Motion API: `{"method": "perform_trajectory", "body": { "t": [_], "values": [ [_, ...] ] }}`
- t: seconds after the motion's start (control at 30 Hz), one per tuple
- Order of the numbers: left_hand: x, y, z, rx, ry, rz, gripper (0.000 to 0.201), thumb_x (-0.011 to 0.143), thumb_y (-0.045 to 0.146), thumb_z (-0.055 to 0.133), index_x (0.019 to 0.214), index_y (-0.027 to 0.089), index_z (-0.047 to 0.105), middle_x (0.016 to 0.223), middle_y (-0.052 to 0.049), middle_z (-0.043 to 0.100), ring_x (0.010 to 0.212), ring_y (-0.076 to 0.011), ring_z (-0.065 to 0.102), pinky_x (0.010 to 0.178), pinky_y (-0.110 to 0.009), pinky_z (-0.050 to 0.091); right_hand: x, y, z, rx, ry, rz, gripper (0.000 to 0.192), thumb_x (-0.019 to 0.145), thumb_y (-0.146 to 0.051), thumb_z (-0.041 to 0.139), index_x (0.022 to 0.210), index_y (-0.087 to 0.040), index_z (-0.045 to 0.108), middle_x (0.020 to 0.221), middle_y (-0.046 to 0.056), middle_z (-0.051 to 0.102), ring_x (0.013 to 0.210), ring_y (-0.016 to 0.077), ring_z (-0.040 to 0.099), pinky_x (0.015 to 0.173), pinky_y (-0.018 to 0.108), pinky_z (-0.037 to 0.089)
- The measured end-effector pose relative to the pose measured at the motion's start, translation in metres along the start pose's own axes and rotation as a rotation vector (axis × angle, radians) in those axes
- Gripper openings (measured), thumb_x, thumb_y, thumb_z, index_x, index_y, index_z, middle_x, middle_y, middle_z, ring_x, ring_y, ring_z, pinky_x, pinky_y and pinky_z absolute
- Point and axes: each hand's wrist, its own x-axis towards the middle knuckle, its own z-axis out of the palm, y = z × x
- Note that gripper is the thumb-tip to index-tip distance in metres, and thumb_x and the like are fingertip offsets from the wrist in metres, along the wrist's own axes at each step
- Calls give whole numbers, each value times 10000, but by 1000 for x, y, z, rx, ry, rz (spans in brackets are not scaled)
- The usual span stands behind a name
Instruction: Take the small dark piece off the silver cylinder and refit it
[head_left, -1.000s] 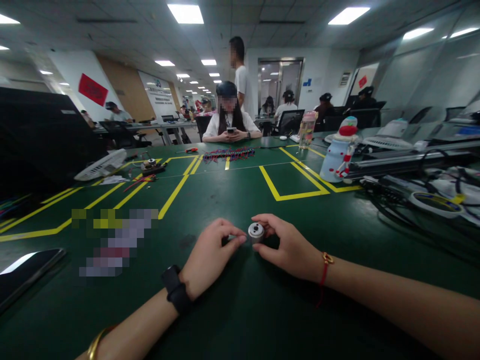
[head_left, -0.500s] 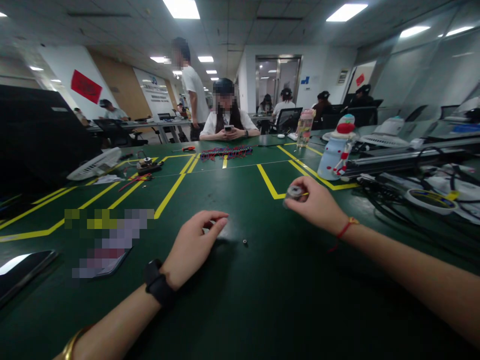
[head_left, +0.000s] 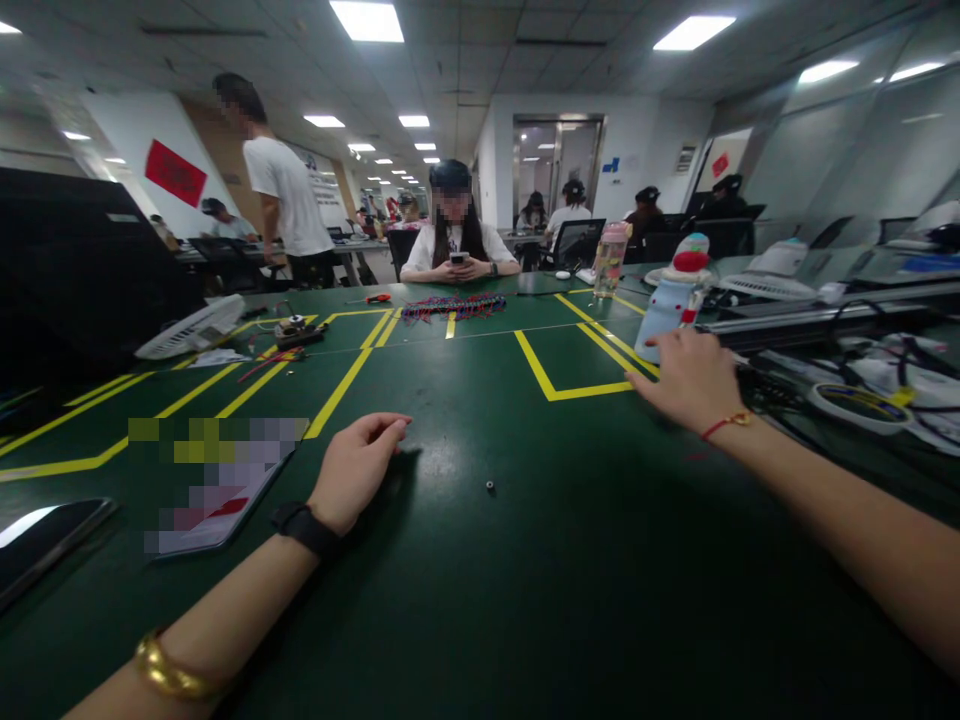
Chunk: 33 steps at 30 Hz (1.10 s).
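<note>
My left hand (head_left: 356, 470) hovers over the green table left of centre, fingers curled and thumb tip close to the index finger; nothing shows between them. A tiny metal piece with a hole, like a nut or spacer (head_left: 490, 486), lies on the table to its right. My right hand (head_left: 686, 378) reaches in front of a light-blue bottle (head_left: 662, 315) with a red and white figure on top. Its thumb and index finger are apart, with nothing visible between them. The other fingers are partly hidden, and the grey round piece it held earlier is out of sight.
Cables (head_left: 787, 395) and a white ring-shaped part (head_left: 861, 408) crowd the right side. At left lie a phone (head_left: 56, 545) and a flat pouch (head_left: 225, 515). A bundle of coloured wires (head_left: 454, 307) sits ahead, before a seated person (head_left: 484, 245).
My right hand has moved right and away to the bottle, and the grey round piece has gone from view. My left hand has drawn left. A walking person has moved left.
</note>
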Motion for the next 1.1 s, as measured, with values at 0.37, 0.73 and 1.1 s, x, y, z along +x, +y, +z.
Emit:
{"method": "perform_trajectory", "body": {
  "t": [0.37, 0.73, 1.1],
  "values": [
    [-4, 6, -2, 6, -25, -5, 320, 745, 418, 543, 929, 191, 673, 775, -21, 647, 692, -171, 557, 625, -265, 395, -73, -110, 5, 485, -435, -721, 205, 861, -269, 476, 853, -205, 670, 879, 32, 614, 812, 123, 551, 744, 254, 450],
    [0, -3, 0, -8, -37, 8, 327, 753, 422, 542, 948, 193, 670, 808, -17, 660, 692, -163, 556, 627, -263, 395, 39, 58, -28, 135, 36, 65, 292, 767, -379, 524, 859, -153, 686, 817, 93, 651, 735, 205, 552, 672, 315, 378],
    [-1, -3, 0, -20, -49, 6, 331, 755, 434, 546, 953, 198, 668, 815, -16, 659, 709, -165, 554, 641, -262, 394, 49, 134, -9, 377, -406, 309, 528, 622, -574, 615, 945, -163, 689, 847, 52, 661, 670, 137, 511, 565, 244, 374]
  ]
}}
